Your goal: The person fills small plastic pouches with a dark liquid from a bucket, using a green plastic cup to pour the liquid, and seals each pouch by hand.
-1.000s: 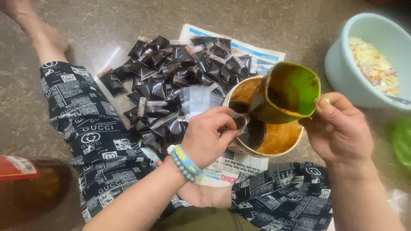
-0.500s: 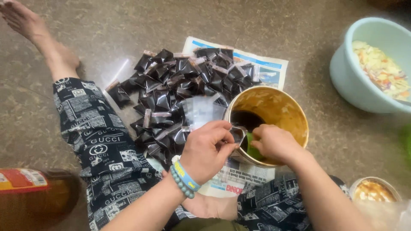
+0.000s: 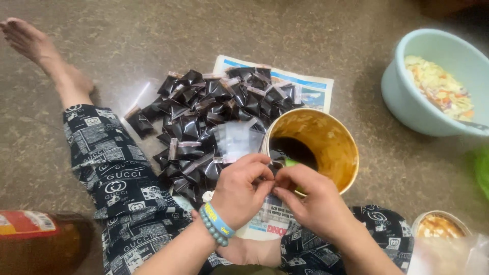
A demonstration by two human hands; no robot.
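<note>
Small bag (image 3: 271, 179) sitting between both hands, just at rim of yellow bucket (image 3: 340, 133), over newspaper (image 3: 305, 86) on floor. Bag mostly hidden by fingers. Looking soft, thin, floppy, light; likely slippery if wet with dark sauce (image 3: 295, 150). Best pinching at top edge.

Left hand (image 3: 239, 191) grip pinching tight on bag. Right hand (image 3: 310, 201) grip pinching bag too, fingertips meeting left ones.

Pile of filled dark bags (image 3: 204, 117) lying beside bucket.

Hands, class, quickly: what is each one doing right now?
Left hand: fingers pinched shut; what they hold cannot be told.
Right hand: fingertips pinched against the left's, beside the bucket; contents hidden.
</note>
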